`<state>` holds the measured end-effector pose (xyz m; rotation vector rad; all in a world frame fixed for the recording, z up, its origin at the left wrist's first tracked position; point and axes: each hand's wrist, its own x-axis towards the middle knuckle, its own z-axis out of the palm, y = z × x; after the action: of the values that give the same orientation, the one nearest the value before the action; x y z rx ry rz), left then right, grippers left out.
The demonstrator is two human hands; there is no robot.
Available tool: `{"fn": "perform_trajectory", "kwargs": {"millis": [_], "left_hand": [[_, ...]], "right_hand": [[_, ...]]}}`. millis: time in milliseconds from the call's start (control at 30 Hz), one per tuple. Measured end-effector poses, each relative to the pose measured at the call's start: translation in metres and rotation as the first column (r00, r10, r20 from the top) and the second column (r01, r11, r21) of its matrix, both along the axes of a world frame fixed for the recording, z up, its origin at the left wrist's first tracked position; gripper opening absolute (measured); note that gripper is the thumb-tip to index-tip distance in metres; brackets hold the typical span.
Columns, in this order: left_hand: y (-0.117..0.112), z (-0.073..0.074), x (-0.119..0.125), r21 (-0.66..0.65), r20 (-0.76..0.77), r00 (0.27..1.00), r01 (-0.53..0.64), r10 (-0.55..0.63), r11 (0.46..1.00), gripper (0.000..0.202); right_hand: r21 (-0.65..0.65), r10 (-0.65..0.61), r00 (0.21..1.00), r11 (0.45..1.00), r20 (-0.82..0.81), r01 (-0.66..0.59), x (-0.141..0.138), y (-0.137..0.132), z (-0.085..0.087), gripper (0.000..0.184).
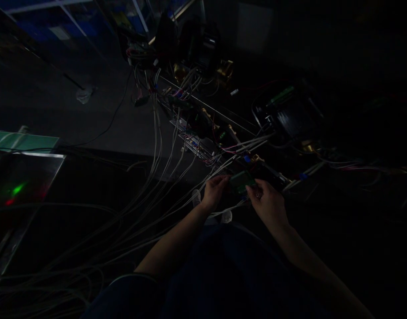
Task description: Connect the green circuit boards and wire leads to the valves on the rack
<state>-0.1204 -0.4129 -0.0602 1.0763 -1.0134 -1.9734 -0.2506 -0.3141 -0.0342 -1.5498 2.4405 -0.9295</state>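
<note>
Dim light covers the whole workspace, and most of the floor (90, 119) lies in shadow. A long metal rail (203, 133) runs from the far middle toward the near right, crowded with small wired parts and brass fittings (225, 68). Pale cables (146, 186) fan out from the rail and spill down toward the near left, where a shiny metal sheet (27, 177) catches green and red glints.

At the near end of the rail the person holds a small green circuit board (241, 180). It is flat and roughly rectangular; its surface detail is too dark to read, and thin wires run close around it. The left hand (214, 191) pinches the board's left edge with curled fingers. The right hand (268, 203) grips its right edge, thumb on top.
</note>
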Motion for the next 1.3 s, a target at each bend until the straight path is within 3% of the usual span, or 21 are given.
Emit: {"fn": "perform_trajectory", "kwargs": {"millis": [1300], "left_hand": [[0.0006, -0.0019, 0.0024, 0.007, -0.007, 1.000, -0.001, 0.001, 1.000, 0.042]], "right_hand": [[0.037, -0.003, 1.000, 0.999, 0.002, 0.002, 0.0009, -0.0025, 0.0020, 0.045]]}}
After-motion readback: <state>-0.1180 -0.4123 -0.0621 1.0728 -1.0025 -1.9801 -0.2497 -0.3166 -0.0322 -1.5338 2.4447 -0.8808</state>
